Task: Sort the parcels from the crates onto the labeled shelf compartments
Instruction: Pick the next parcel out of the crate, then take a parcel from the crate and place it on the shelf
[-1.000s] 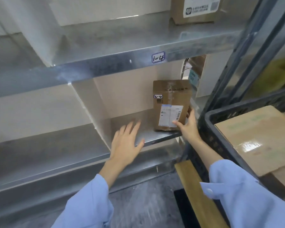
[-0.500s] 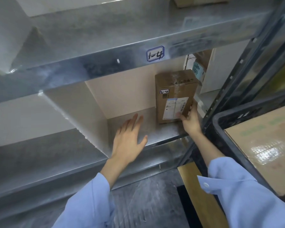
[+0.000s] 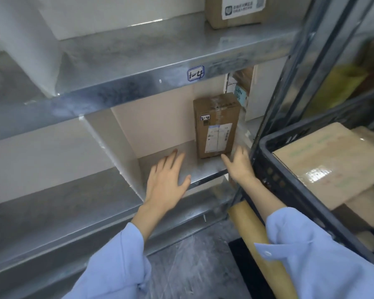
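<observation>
At centre frame your box [image 3: 217, 126] stands upright in the compartment [image 3: 160, 126] under the 1-4 tag [image 3: 195, 73], your left hand [image 3: 166, 182] spread open over the shelf [image 3: 205, 169], your right hand [image 3: 239, 164] slack-fingered just beside the box, and more parcels [image 3: 324, 160] wait in the crate [image 3: 274, 169], right.

Single head-worn view, looking forward and down, close to the metal shelf [image 3: 138, 67], slightly tilted
</observation>
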Demonstrator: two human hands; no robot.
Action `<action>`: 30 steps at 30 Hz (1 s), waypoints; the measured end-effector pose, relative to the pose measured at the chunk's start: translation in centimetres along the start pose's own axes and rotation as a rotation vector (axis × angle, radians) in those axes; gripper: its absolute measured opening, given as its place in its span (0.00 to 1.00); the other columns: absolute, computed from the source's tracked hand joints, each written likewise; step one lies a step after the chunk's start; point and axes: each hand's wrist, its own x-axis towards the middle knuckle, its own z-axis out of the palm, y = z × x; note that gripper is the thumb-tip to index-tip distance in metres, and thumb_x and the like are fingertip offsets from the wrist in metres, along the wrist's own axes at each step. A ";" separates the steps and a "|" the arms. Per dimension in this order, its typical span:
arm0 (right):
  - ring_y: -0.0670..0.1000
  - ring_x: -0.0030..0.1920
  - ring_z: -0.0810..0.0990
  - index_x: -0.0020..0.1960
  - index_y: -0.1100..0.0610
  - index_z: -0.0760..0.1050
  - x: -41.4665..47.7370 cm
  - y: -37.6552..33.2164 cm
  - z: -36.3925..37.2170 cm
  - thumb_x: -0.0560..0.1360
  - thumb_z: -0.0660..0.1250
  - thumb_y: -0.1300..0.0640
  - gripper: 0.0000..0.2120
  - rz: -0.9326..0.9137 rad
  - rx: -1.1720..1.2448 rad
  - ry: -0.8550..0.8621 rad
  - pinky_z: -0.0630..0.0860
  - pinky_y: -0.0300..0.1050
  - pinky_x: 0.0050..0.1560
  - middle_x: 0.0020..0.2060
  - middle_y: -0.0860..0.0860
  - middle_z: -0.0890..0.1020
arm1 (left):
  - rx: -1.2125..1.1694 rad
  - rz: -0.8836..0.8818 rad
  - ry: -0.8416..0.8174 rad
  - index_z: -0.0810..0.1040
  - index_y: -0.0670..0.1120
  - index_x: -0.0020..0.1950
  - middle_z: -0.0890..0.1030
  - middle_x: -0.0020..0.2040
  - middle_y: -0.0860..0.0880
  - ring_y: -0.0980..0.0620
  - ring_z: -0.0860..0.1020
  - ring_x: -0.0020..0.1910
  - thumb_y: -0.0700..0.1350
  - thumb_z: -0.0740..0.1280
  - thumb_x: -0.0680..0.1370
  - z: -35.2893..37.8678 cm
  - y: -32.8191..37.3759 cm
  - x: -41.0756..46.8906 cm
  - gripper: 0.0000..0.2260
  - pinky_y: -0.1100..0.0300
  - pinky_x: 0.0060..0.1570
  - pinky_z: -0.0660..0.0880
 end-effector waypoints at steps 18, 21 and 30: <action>0.55 0.78 0.53 0.81 0.48 0.51 -21.5 -2.4 -11.1 0.81 0.52 0.37 0.32 -0.174 -0.540 0.143 0.62 0.57 0.73 0.80 0.51 0.53 | 0.002 0.393 0.096 0.57 0.53 0.80 0.57 0.80 0.51 0.47 0.59 0.76 0.65 0.49 0.79 -7.4 6.7 -7.1 0.31 0.51 0.71 0.58; 0.56 0.78 0.55 0.80 0.48 0.51 -24.1 -1.4 -13.9 0.81 0.52 0.37 0.31 -0.131 -0.546 0.213 0.64 0.57 0.72 0.79 0.52 0.55 | -0.019 0.470 0.103 0.56 0.53 0.80 0.56 0.80 0.51 0.47 0.57 0.77 0.63 0.53 0.81 -8.1 9.4 -7.7 0.29 0.49 0.72 0.57; 0.56 0.78 0.54 0.80 0.49 0.53 -28.1 2.2 -20.2 0.81 0.54 0.38 0.31 0.068 -0.486 0.330 0.60 0.57 0.73 0.79 0.51 0.55 | -0.100 0.638 0.105 0.56 0.51 0.80 0.57 0.80 0.51 0.49 0.57 0.77 0.62 0.54 0.82 -8.7 16.6 -7.3 0.29 0.50 0.71 0.58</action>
